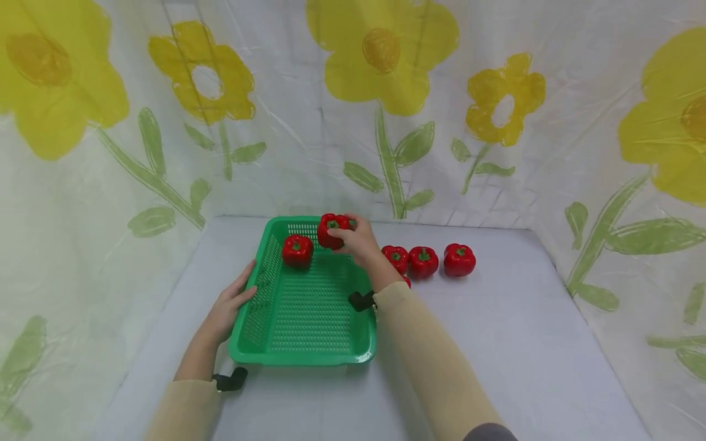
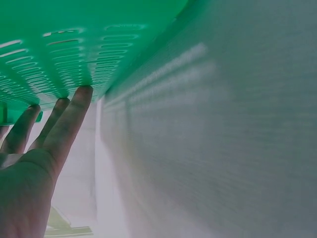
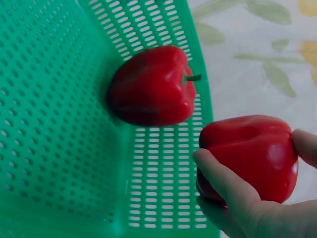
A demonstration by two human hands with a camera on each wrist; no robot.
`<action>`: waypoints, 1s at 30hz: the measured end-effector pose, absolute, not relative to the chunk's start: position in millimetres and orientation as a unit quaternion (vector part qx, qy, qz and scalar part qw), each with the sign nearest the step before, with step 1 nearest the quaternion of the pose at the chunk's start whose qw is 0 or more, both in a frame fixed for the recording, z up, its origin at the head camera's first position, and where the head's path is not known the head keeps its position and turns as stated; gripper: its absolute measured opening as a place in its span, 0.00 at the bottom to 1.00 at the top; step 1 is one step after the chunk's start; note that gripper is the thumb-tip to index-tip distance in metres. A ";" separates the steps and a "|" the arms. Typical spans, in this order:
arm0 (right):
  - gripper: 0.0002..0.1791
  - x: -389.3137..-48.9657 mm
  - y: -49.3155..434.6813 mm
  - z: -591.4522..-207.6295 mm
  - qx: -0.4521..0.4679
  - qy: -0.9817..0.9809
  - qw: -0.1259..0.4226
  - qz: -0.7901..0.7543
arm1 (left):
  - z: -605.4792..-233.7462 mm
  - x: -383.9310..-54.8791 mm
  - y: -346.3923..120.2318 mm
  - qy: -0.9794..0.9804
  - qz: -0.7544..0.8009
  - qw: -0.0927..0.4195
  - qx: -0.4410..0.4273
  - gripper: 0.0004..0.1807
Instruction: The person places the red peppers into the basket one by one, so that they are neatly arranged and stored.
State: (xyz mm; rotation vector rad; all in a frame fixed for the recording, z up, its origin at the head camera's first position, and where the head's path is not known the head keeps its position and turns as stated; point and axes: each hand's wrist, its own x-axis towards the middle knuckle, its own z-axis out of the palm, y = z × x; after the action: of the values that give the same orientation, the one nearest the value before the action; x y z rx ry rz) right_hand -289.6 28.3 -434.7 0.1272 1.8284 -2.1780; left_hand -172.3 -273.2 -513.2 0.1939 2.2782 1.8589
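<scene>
beyond the left hand point(image 1: 225, 309), whose spread fingers touch the green basket point(image 1: 300, 359), the fingers of the right hand point(image 1: 360, 242) grip a red pepper point(image 1: 326, 237) by the far rim; left of them one basketed pepper point(image 1: 298, 252) sits, right of them at least four loose peppers point(image 1: 423, 264) seem left.

Evenly bright in the head view, glinting off red bell peppers point(image 1: 459, 261); dim and hazy in the left wrist view, pale-streaked across the counter point(image 2: 237, 148).

Green basket point(image 1: 311, 312): no txt legible
Red bell peppers point(image 1: 459, 260): no brand/nos. readable
Floral backdrop sheet point(image 1: 292, 177): no lettering vis.
Worktop point(image 1: 480, 349): no signs vis.
Blk wrist mounts point(image 1: 231, 380): no logo legible
</scene>
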 end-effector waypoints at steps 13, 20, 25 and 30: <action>0.42 -298.0 21.5 -454.2 0.080 0.652 0.169 -0.735 | -514.3 -179.2 -272.2 0.774 0.622 0.091 0.076 0.33; 0.43 -297.2 15.4 -456.8 0.077 0.649 0.186 -0.734 | -515.0 -177.0 -272.7 0.773 0.624 0.087 0.074 0.33; 0.41 -297.4 14.4 -460.0 0.080 0.649 0.190 -0.733 | -515.9 -175.5 -273.3 0.772 0.625 0.089 0.072 0.33; 0.40 -299.4 14.8 -466.0 0.097 0.648 0.207 -0.726 | -516.0 -174.8 -274.4 0.774 0.623 0.091 0.069 0.33</action>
State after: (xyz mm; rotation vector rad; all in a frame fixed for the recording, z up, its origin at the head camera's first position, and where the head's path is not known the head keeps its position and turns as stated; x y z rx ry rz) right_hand -299.4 14.8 -466.0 0.2708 1.8049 -2.0221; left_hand -174.8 -274.4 -516.0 0.2063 2.2988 1.8510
